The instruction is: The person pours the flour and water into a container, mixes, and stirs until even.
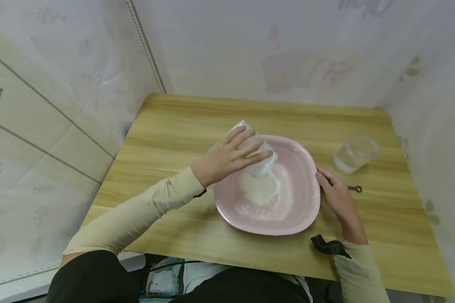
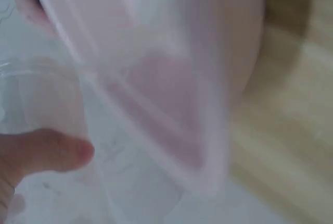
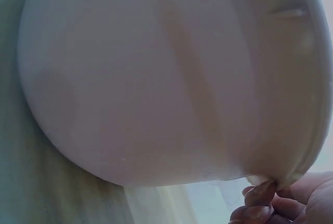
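Note:
My left hand [image 1: 233, 156] holds a clear plastic cup [image 1: 264, 167], tipped with its mouth down over a pink basin [image 1: 305, 202]. A heap of white powder [image 1: 259, 189] lies on the basin's floor below the cup. In the left wrist view, the thumb [image 2: 52, 152] lies against the clear wall of the cup [image 2: 47, 99]; the pink basin is blurred there. With its fingers and thumb, my right hand [image 1: 337, 194] grips the right rim of the basin. The right wrist view shows this grip under the rim, close to the basin's outer wall [image 3: 130, 88].
On the wooden table [image 1: 174, 126], a clear cup with clear liquid [image 1: 354, 155] stands to the right of the basin. A dark handle with a ring end [image 1: 355, 189] sticks out behind my right hand. Pale, printed walls [image 1: 220, 50] border the table at the back and sides.

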A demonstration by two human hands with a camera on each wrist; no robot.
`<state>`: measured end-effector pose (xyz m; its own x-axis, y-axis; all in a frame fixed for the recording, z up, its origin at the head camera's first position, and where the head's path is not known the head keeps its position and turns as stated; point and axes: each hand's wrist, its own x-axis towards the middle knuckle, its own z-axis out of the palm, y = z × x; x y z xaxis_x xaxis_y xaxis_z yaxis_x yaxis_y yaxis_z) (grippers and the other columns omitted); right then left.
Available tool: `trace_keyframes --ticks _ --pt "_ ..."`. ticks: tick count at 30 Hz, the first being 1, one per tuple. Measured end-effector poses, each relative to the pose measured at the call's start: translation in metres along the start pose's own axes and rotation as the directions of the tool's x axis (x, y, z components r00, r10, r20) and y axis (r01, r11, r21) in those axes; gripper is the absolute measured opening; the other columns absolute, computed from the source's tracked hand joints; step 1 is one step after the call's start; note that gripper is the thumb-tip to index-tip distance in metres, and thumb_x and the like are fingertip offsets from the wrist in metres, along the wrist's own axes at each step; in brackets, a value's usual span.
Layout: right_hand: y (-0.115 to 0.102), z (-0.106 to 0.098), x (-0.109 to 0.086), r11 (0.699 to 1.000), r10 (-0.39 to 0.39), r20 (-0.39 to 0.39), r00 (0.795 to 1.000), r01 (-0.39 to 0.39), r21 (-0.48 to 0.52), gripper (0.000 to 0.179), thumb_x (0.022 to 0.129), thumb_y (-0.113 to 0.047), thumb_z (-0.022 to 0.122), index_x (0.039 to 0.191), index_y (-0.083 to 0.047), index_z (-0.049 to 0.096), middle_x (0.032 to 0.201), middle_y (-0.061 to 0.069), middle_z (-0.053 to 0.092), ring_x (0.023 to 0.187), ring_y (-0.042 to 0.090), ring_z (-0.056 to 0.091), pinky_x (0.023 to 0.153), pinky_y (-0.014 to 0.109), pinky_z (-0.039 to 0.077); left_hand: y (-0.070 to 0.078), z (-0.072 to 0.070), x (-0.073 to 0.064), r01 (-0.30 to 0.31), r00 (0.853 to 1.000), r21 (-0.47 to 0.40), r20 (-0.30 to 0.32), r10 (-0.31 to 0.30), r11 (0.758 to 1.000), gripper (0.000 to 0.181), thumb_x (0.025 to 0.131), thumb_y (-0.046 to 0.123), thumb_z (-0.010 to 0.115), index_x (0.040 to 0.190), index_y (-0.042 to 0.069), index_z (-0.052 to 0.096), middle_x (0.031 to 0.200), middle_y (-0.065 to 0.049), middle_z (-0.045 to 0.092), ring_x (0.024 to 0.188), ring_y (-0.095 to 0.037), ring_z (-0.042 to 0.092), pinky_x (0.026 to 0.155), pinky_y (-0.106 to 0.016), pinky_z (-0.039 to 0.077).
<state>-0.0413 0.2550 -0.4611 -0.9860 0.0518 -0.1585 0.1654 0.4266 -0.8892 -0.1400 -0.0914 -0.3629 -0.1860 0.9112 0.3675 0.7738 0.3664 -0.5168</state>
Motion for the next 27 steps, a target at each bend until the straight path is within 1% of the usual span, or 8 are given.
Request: trace_keyframes --ticks 3,7,10,13,16,18,24,27 --pt "-0.001 -0.001 0.0 1.0 0.003 -0.005 1.0 -0.003 -0.004 0.062 0.109 -0.048 0.046 0.158 -0.01 0.046 0.161 0.015 0.047 0.139 0.002 0.049 0.095 0.001 0.041 0.004 0.003 -0.002 0.017 0.999 -0.096 0.051 -0.012 0.995 0.067 0.097 -0.007 0.058 0.155 0.026 0.049 0.136 -0.007 0.057 0.13 -0.03 0.053 0.123 -0.049 0.037" --pt "-0.002 0.0 0.001 1.0 -0.004 -0.002 1.0 0.004 0.006 0.062 0.109 -0.048 0.046 0.158 -0.01 0.046 0.161 0.015 0.047 0.14 0.006 0.049 0.096 0.001 0.042 0.008 0.005 -0.005 0.097 0.993 -0.243 0.094 -0.077 0.965 0.073 0.087 0.012 0.081 0.153 0.022 0.051 0.139 -0.008 0.059 0.131 -0.03 0.053 0.122 -0.05 0.038" --pt "-0.002 0.002 0.002 1.0 -0.016 0.003 1.0 0.016 0.017 0.061 0.109 -0.047 0.046 0.158 -0.009 0.046 0.161 0.015 0.047 0.143 0.011 0.048 0.097 0.002 0.041 0.006 0.002 -0.004 0.2 0.979 -0.409 0.117 -0.166 0.89 0.092 0.071 0.02 0.095 0.152 0.017 0.052 0.14 -0.01 0.059 0.132 -0.031 0.053 0.122 -0.05 0.038" --pt "-0.001 0.004 0.001 0.999 -0.025 -0.002 1.0 0.025 0.022 0.061 0.11 -0.045 0.046 0.157 -0.007 0.046 0.16 0.017 0.048 0.139 0.004 0.049 0.097 0.002 0.042 0.003 0.0 -0.005 0.302 0.953 -0.565 0.167 -0.251 0.768 0.095 0.068 0.021 0.096 0.152 0.012 0.051 0.141 -0.014 0.058 0.133 -0.032 0.054 0.119 -0.049 0.041" --pt "0.0 0.006 0.0 0.999 -0.029 -0.01 1.0 0.029 0.025 0.06 0.11 -0.044 0.047 0.156 -0.006 0.048 0.159 0.018 0.049 0.133 -0.005 0.05 0.096 0.002 0.043 -0.001 -0.001 -0.011 0.405 0.909 -0.69 0.234 -0.344 0.6 0.094 0.07 0.021 0.094 0.152 0.009 0.05 0.143 -0.016 0.056 0.132 -0.032 0.056 0.113 -0.046 0.048" --pt "0.001 0.008 0.0 0.999 -0.03 -0.013 0.999 0.031 0.026 0.061 0.109 -0.045 0.047 0.156 -0.006 0.048 0.158 0.018 0.05 0.133 -0.006 0.05 0.096 0.002 0.043 -0.003 -0.001 -0.017 0.469 0.867 -0.757 0.296 -0.401 0.455 0.095 0.071 0.021 0.093 0.154 0.011 0.048 0.145 -0.014 0.053 0.13 -0.03 0.056 0.108 -0.047 0.052" --pt "0.002 0.009 0.0 0.999 -0.013 -0.024 1.0 0.014 0.037 0.062 0.109 -0.046 0.046 0.156 -0.005 0.047 0.159 0.018 0.048 0.145 0.012 0.048 0.098 0.002 0.041 -0.006 0.0 -0.034 0.524 0.732 -0.848 0.495 -0.469 -0.076 0.096 0.075 0.015 0.092 0.156 0.013 0.041 0.146 -0.011 0.052 0.135 -0.028 0.055 0.117 -0.052 0.044" --pt "0.002 0.01 -0.001 0.999 0.004 -0.035 0.999 -0.003 0.046 0.061 0.109 -0.046 0.047 0.156 -0.007 0.048 0.16 0.017 0.048 0.144 0.008 0.048 0.098 0.001 0.041 -0.007 0.001 -0.041 0.504 0.686 -0.831 0.551 -0.475 -0.237 0.096 0.078 0.012 0.09 0.157 0.018 0.037 0.149 -0.008 0.05 0.14 -0.028 0.053 0.12 -0.052 0.04"
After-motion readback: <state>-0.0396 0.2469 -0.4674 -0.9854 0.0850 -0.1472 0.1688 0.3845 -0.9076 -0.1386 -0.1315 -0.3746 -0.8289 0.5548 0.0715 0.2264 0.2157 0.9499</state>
